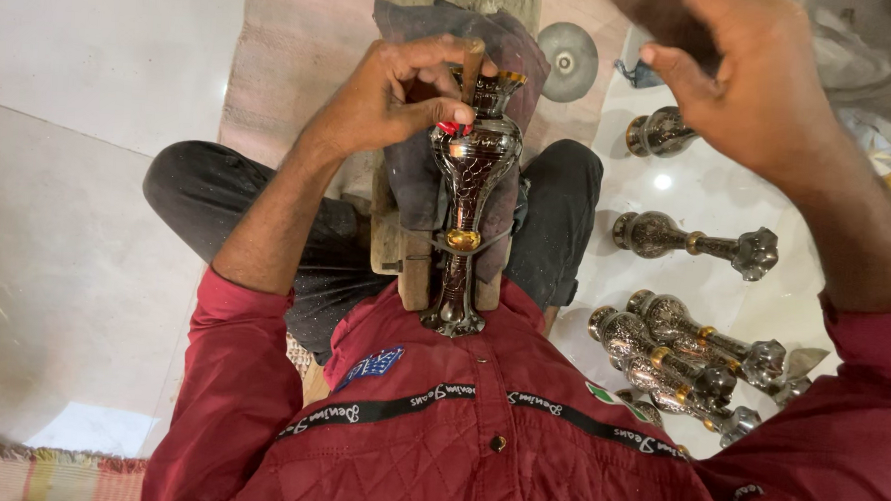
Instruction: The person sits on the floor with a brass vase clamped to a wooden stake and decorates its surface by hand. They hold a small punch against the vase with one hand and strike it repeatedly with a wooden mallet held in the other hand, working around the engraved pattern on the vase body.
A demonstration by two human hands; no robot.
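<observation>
Centrally, an engraved metal vase [471, 197] lies on a wooden block [405, 254], long axis from six to twelve o'clock, mouth away. The left hand [392, 98] clamps a small tool [471, 56] at its neck; the right hand [758, 79] hovers at two o'clock, fingers loosely curled, empty.

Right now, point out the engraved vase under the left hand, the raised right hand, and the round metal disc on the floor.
engraved vase [472, 162], head view, on its bulging body.
right hand [763, 99], head view, on the palm.
round metal disc [567, 61], head view, near its centre.
</observation>
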